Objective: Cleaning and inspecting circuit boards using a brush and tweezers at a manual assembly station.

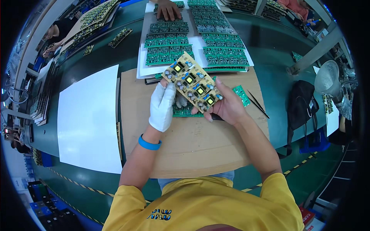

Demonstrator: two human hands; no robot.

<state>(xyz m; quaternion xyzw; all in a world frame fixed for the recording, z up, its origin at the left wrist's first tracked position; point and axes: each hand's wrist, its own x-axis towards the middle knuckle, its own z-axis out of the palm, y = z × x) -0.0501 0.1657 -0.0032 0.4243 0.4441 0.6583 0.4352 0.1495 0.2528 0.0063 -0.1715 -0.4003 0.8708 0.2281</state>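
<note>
Two hands hold one yellow circuit board point(192, 82): the gloved left hand point(162, 106) grips its seven o'clock end, the bare right hand point(227, 104) its four o'clock edge.

**An electronics assembly line**

A long green bench point(269, 46) carries rows of green circuit boards point(169, 44) on white sheets. More board stacks point(96, 15) lie far left, tweezers point(257, 103) at right, and other workers sit alongside.

No packages, labels, signs or screens clearly visible.
</note>
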